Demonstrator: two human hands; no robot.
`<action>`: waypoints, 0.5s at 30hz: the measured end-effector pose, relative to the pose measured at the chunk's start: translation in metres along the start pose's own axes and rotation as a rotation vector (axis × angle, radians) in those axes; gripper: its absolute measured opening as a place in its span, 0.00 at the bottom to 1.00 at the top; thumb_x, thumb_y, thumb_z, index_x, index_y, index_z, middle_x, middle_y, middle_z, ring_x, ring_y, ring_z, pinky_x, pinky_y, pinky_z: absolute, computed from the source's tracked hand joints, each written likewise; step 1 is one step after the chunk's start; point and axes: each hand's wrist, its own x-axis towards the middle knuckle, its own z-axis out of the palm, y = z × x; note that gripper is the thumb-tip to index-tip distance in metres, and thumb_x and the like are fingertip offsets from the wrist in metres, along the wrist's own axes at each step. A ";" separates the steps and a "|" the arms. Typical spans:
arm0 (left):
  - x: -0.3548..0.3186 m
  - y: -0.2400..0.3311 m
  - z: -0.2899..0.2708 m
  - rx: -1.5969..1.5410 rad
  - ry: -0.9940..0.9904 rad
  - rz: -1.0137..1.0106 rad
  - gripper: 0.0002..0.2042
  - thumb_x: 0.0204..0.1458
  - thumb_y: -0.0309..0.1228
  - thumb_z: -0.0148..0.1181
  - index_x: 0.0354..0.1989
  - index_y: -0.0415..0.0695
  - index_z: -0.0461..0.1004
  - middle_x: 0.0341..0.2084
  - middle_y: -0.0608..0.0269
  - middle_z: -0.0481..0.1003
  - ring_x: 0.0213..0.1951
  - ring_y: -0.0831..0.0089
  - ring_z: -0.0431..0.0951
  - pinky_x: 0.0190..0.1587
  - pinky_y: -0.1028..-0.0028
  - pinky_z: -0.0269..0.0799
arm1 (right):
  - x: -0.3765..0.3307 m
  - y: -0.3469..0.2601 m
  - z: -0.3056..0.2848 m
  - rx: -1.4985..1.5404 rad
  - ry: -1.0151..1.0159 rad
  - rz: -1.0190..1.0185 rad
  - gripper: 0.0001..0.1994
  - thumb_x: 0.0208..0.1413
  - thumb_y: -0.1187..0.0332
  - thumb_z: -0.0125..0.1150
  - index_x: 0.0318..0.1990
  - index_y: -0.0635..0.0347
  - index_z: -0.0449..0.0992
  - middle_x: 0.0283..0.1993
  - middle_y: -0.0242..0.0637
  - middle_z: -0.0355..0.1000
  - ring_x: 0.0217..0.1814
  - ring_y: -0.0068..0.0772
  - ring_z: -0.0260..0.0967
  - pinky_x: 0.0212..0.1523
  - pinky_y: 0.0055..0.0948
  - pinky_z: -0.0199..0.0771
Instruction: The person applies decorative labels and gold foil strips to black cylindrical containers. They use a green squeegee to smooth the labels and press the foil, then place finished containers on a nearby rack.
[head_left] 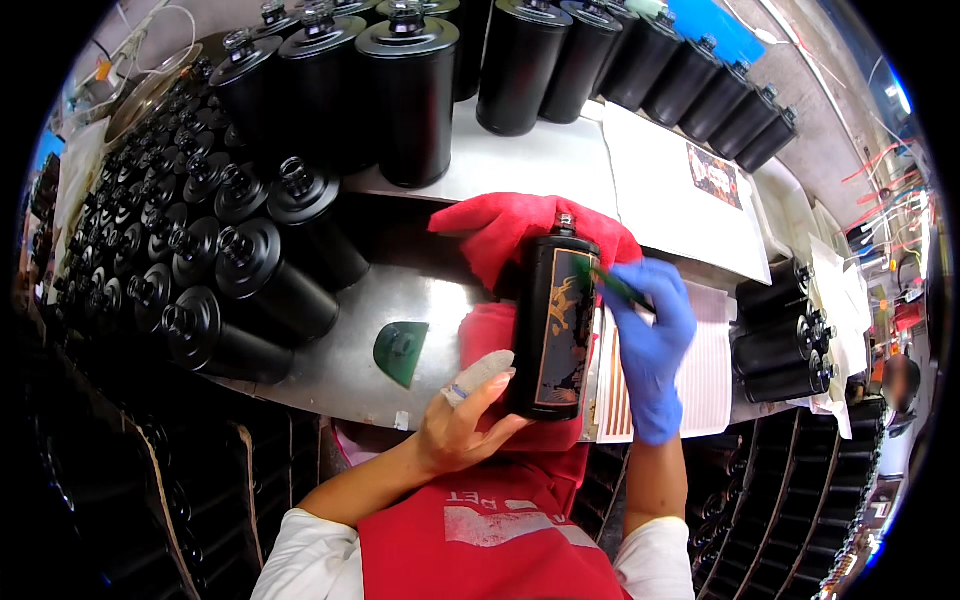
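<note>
A black cylindrical bottle [552, 330] lies tilted before me on a red cloth [505, 225], its neck pointing away. Its front bears a dark label with a gold border and gold figure. My left hand [468, 420], bare but for a beige cover on one finger, holds the bottle at its lower left edge; some fingertips are hidden. In a blue glove, my right hand [652, 340] grips a thin green scraper [622, 288], whose end is at the label's upper right. Left of the bottle, a flat green half-round piece [401, 352] lies on the metal table [350, 385].
Black bottles [408, 100] stand along a white raised shelf [545, 165], with many more crowded at left [250, 260]. White sheets [670, 190] lie at the back right. Striped label sheets [705, 350] lie right of my glove, near more black bottles [775, 345].
</note>
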 end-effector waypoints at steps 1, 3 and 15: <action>-0.001 -0.001 0.000 0.000 0.013 -0.011 0.30 0.38 0.28 0.71 0.49 0.36 0.62 0.39 0.49 0.73 0.41 0.57 0.77 0.42 0.68 0.75 | 0.000 0.000 0.003 -0.026 -0.046 -0.117 0.15 0.36 0.84 0.63 0.35 0.59 0.77 0.31 0.38 0.72 0.34 0.35 0.71 0.35 0.29 0.70; 0.000 -0.005 -0.004 0.009 0.022 -0.045 0.32 0.38 0.29 0.72 0.51 0.35 0.61 0.39 0.49 0.73 0.40 0.57 0.77 0.42 0.68 0.75 | -0.026 -0.011 0.002 -0.148 -0.204 -0.348 0.17 0.34 0.80 0.63 0.36 0.53 0.78 0.32 0.34 0.72 0.32 0.37 0.70 0.33 0.29 0.70; -0.003 -0.007 -0.005 -0.078 -0.060 -0.187 0.41 0.34 0.39 0.74 0.56 0.34 0.57 0.44 0.45 0.71 0.41 0.58 0.76 0.43 0.68 0.74 | 0.049 -0.017 0.023 -0.510 -0.328 -0.509 0.12 0.43 0.72 0.61 0.38 0.46 0.77 0.31 0.29 0.71 0.31 0.33 0.70 0.29 0.28 0.67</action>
